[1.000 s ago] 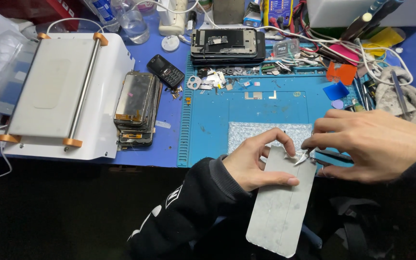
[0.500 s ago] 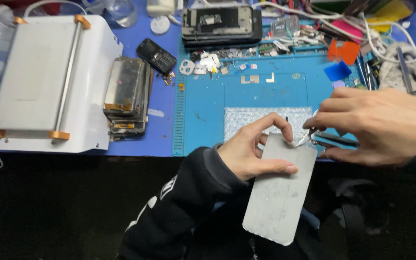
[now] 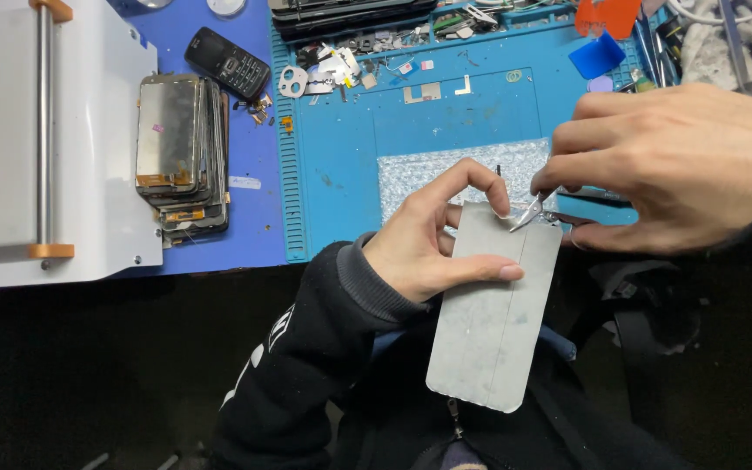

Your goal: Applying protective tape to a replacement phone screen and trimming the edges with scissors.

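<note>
Left hand (image 3: 424, 244) is gripping grey panel (image 3: 496, 313) off the blue mat's (image 3: 341, 157) near edge; right hand (image 3: 672, 165) is pinching tweezers (image 3: 528, 211) at its top corner. Peeling step, likely; next needs steady lift.

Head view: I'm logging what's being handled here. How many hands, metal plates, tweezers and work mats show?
Hands: 2, left hand and right hand
Grey metal plate: 1
Tweezers: 1
Blue work mat: 1
Total: 5
</note>
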